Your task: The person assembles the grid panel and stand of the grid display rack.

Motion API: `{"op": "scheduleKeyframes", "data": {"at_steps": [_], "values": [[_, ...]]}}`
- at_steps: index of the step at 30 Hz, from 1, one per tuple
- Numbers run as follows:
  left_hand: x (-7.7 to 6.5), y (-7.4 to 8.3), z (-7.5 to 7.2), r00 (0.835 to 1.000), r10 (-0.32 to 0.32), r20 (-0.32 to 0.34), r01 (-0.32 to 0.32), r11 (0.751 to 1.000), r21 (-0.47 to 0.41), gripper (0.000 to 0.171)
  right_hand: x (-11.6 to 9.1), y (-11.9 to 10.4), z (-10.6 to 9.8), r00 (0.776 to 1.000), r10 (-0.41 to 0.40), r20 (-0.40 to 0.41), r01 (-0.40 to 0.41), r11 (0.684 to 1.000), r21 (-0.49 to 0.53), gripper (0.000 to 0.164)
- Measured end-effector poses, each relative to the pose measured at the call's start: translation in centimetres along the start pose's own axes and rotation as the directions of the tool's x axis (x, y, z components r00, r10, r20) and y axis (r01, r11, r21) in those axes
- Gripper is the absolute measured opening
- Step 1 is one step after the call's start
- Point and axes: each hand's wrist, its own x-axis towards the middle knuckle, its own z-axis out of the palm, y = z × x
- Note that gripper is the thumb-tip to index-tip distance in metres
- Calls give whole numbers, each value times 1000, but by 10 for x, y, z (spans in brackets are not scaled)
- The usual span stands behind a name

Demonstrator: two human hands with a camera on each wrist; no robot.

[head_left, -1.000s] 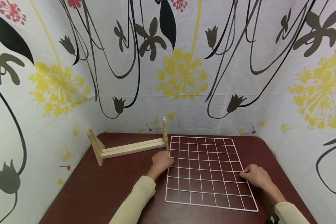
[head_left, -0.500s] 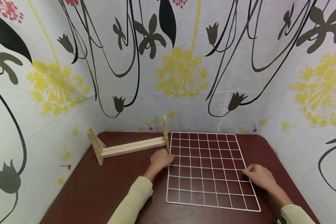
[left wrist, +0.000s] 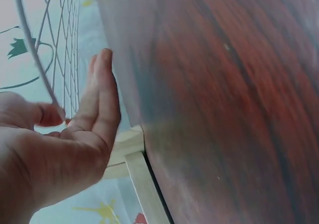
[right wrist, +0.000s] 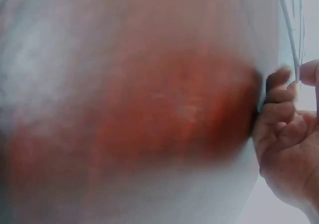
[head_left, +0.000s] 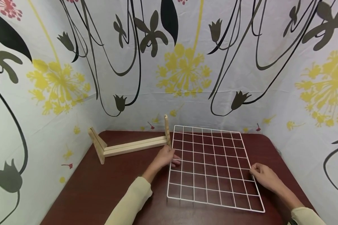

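Note:
A white wire grid panel (head_left: pixel 204 164) hangs above the table between both hands, tipped slightly. At its left edge my left hand (head_left: pixel 164 155) pinches the outer wire. In the left wrist view, the thumb and a finger meet at that wire (left wrist: pixel 37 59), while other fingers of the left hand (left wrist: pixel 82 139) stretch out beneath the grid. On the opposite edge my right hand (head_left: pixel 266 176) pinches the rim wire between thumb and fingertips. The right wrist view shows the right hand (right wrist: pixel 289 144) with its remaining fingers curled.
A pale wooden stand (head_left: pixel 135 147), with a long grooved crossbar and two upright ends, stands at the back left. Its right upright is close beside the grid and left hand. The dark red table (head_left: pixel 101 190) meets a flower-printed cloth (head_left: pixel 186 109) behind.
Both hands have raised the grid off the table and drawn it a little rightward. Fingers of the left hand now show below the grid. The wooden stand has stayed put.

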Motion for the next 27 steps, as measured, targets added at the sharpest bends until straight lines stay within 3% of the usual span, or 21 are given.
{"op": "scheduleKeyframes", "data": {"at_steps": [2,5,7,8,10,13,16,18,19,21,23,27], "values": [[-1,3,0,1000,0,16,2,987,-161,29,-1,-4,-2,1000,-15,21,14,997,76,21],[-5,10,-1,1000,21,16,-16,955,-295,29,-3,-10,-6,998,-49,38,40,974,222,20],[-7,15,-2,999,34,15,-27,937,-348,24,-3,-15,-8,992,-117,40,96,932,349,19],[-9,17,-3,999,42,19,-32,927,-375,19,-3,-17,-9,985,-169,39,138,897,420,18],[-12,22,-5,998,65,26,-48,906,-420,12,-3,-22,-9,960,-277,37,206,790,577,15],[-17,28,-9,994,97,42,-66,880,-470,9,-4,-28,-8,901,-432,31,247,572,782,9],[-21,32,-12,991,126,39,-91,869,-486,10,-6,-35,-9,853,-522,24,175,329,928,9],[-24,34,-13,990,137,38,-101,868,-487,13,-8,-39,-9,827,-562,9,110,178,978,21],[-25,36,-13,990,139,36,-104,867,-487,15,-9,-41,-10,818,-576,7,75,118,990,28],[-28,39,-14,989,141,35,-106,866,-489,20,-11,-44,-11,803,-596,4,13,23,1000,38],[-31,42,-15,990,138,33,-103,859,-502,22,-12,-48,-12,797,-604,12,-46,-41,998,44],[-34,43,-16,989,147,19,-116,846,-520,22,-13,-56,-16,778,-624,73,-168,-95,981,54]]}}
